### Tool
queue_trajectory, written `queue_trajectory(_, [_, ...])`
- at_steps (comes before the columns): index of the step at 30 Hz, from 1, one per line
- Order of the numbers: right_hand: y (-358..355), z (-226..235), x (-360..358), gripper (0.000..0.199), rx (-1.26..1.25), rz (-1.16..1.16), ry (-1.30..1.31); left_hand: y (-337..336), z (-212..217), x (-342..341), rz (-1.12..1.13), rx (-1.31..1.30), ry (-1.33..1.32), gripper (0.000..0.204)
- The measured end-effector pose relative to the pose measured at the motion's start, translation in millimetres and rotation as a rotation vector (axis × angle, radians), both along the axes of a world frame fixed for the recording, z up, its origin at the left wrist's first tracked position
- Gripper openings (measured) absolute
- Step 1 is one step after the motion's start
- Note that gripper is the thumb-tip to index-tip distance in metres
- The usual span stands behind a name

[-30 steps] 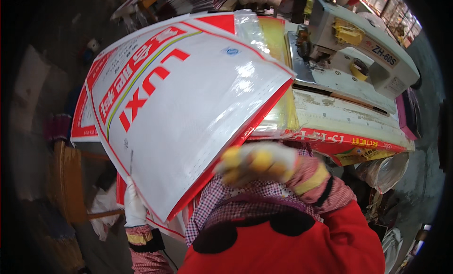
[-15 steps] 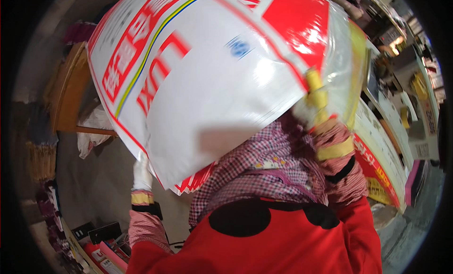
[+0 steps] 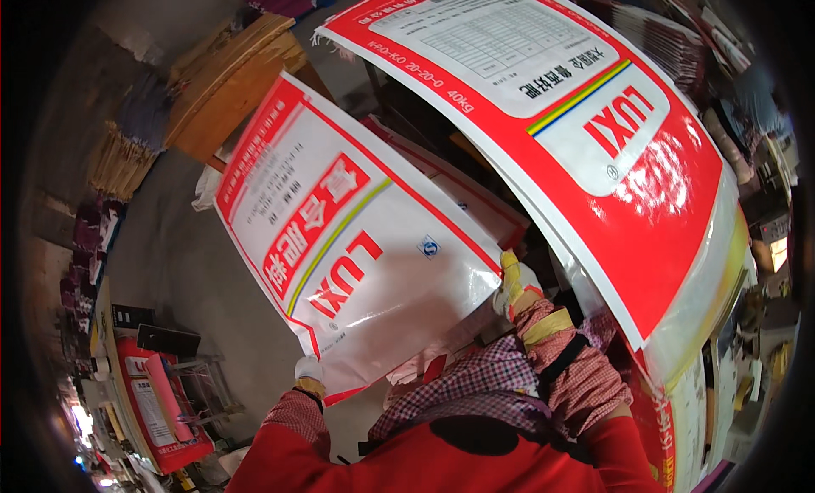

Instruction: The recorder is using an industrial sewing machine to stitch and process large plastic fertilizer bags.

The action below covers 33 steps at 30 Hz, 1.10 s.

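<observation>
A white and red printed woven plastic sack [image 3: 373, 213] hangs between my hands, its face tilted up and a shadow across its near part. My left hand [image 3: 311, 371], in a white glove, is closed on its near left corner. At the right corner my right hand [image 3: 516, 287], gloved in white with yellow wrapping on the fingers, grips the sack's edge; the fingertips are partly hidden. To the right of my right hand lies a red and white sack [image 3: 586, 238], on top of a pile with clear plastic at its side.
Brown wooden furniture [image 3: 225, 90] stands at the far left. Bundled brown and dark stacks [image 3: 127, 157] line the left side. At lower left is a red and white sack [image 3: 161, 408] with a pink roll [image 3: 168, 398] on it. Grey floor [image 3: 195, 247] lies between.
The sack in my hands has come down and away from the pile at right, whose top sack now shows. Both hands still hold it. The view has shifted too.
</observation>
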State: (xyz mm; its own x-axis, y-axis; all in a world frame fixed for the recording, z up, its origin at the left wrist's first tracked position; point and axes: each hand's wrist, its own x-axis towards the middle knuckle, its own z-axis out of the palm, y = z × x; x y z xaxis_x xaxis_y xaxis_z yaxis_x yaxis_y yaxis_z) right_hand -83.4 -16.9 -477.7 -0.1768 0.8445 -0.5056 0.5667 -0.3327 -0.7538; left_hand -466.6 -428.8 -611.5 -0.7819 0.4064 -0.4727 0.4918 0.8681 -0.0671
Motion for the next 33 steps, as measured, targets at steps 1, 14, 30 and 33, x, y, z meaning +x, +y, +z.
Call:
queue_trajectory(1, [2.3,-4.3,-4.0,0.042,-0.108,-0.214,0.198,-1.9,-0.7,1.2,-0.13,-0.08,0.021,0.028])
queue_trajectory(14, [30.0,-13.2,25.6,0.034,-0.441,-0.553,0.901,117.8,-12.9,-5.6,-0.341,-0.12,0.05,0.033])
queue_trajectory(30, [-114.0,155.0,166.5,0.04,-0.287,-0.346,0.819,174.2,60.1,9.4,-0.77,-0.646,0.013,0.036])
queue_trajectory(33, [-123.0,163.3,181.1,0.039,-0.203,-0.323,0.805,173.6,62.1,14.8,0.054,-0.141,0.113,0.051])
